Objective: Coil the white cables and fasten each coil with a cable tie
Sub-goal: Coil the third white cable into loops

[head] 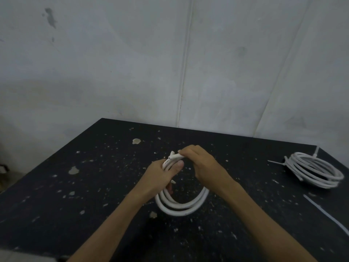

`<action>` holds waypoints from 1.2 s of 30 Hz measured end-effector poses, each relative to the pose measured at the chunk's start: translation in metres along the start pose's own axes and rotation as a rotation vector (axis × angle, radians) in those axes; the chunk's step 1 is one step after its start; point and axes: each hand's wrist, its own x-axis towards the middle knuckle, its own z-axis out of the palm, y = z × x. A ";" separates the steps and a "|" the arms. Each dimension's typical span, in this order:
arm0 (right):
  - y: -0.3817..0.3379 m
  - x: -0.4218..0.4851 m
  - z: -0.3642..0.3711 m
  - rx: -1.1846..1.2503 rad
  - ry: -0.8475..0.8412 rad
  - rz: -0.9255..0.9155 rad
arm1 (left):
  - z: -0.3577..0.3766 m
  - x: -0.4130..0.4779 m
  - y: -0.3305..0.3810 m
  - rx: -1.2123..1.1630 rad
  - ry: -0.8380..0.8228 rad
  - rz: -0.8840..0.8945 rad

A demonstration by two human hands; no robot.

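Above the black table (79, 186), both hands' fingers (184, 153) clamp a looped white cable (181, 208).

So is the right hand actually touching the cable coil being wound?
Touching. The head view shows the right hand pinching the top of the cable coil, fingertips closed on the strands beside the left hand.

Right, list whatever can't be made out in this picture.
- Head view: the top of the held coil is covered by the left hand and right hand, so any tie there is hidden.
- The loose cable tie runs off the right edge; its full length is cut off.
- The tied coil at the table corner is small; its tie heads are unclear.
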 end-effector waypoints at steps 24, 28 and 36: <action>-0.043 -0.003 0.019 0.722 0.702 1.114 | 0.020 0.012 -0.007 -0.778 0.433 -0.271; -0.042 0.001 0.022 0.788 0.600 1.202 | 0.029 0.009 -0.011 -0.831 0.505 -0.276; -0.047 -0.013 0.031 0.738 0.666 1.170 | 0.021 0.008 -0.002 -0.450 0.407 -0.160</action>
